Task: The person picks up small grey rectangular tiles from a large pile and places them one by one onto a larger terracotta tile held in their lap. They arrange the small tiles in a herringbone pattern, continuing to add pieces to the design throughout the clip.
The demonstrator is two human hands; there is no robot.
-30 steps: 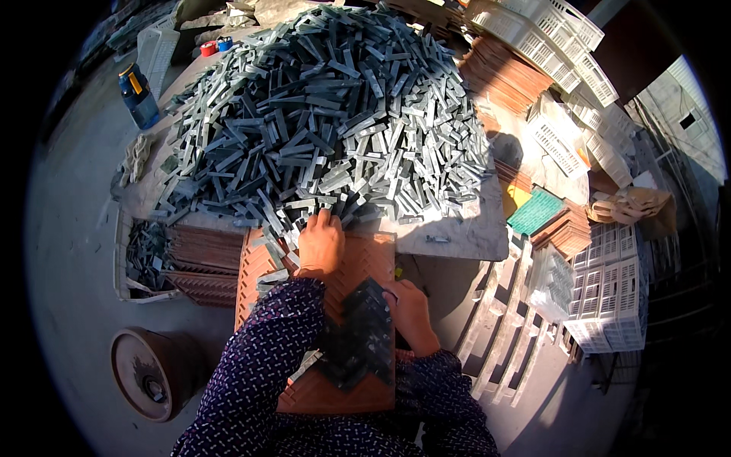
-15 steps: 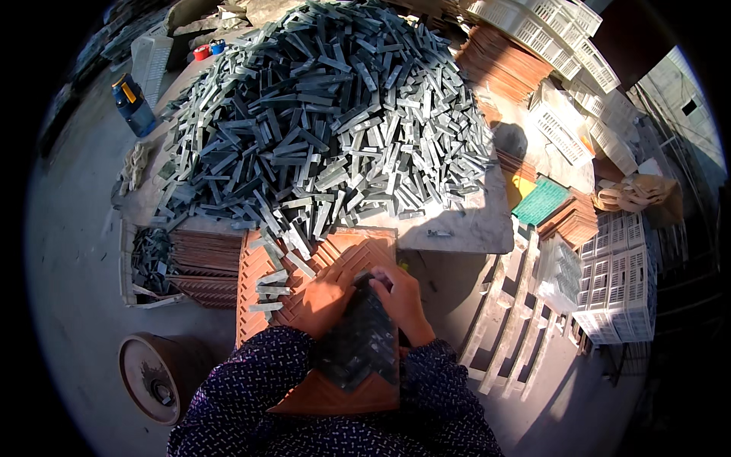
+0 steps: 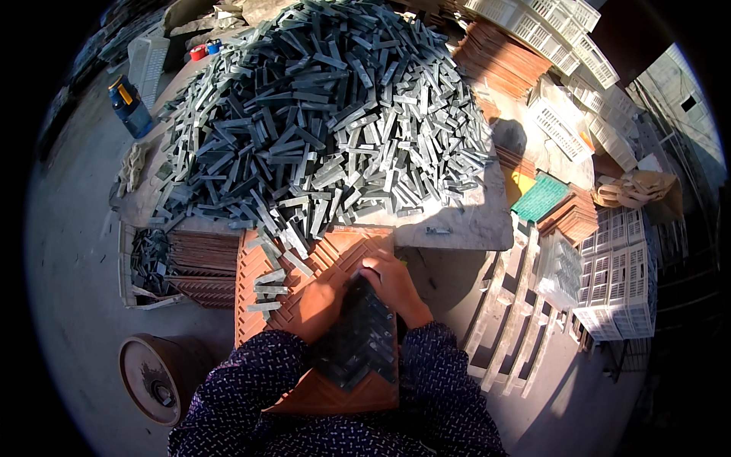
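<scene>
A huge heap of grey stone strips (image 3: 320, 122) covers the worktable (image 3: 480, 221), spilling to its near edge. Just below that edge, an orange herringbone mould tray (image 3: 335, 251) rests before the person, its upper half bare, a few loose strips at its left. The left hand (image 3: 318, 308) lies flat, fingers extended, on the tray. The right hand (image 3: 392, 283) curls, fingertips pressing the laid dark strips (image 3: 358, 343).

The left hand (image 3: 320, 305) and right hand (image 3: 392, 283) hide part of the orange tray (image 3: 263, 305), and their fingertips are too small to tell
</scene>
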